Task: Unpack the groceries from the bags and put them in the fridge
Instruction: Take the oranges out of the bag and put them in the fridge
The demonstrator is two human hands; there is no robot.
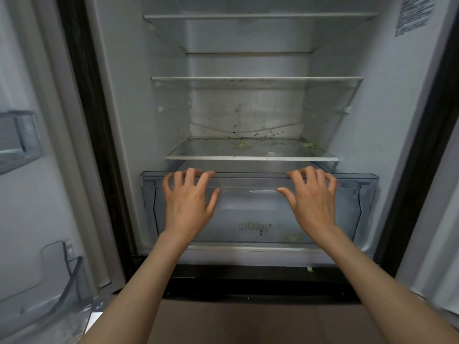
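My left hand [188,204] and right hand [313,202] sit on the top front edge of the clear drawer [253,212], fingers curled over its lip, thumbs spread against the front face. I judge I hold it at both ends so it slides evenly and doesn't jam on its runners. Neither hand holds anything else. The drawer sits at the bottom of the fridge [119,120]; just above my fingers is the lowest glass shelf [250,158], with greenish crumbs at its back. Two more bare shelves hang higher up. No groceries or bags are in view, so I judge nothing is stored yet.
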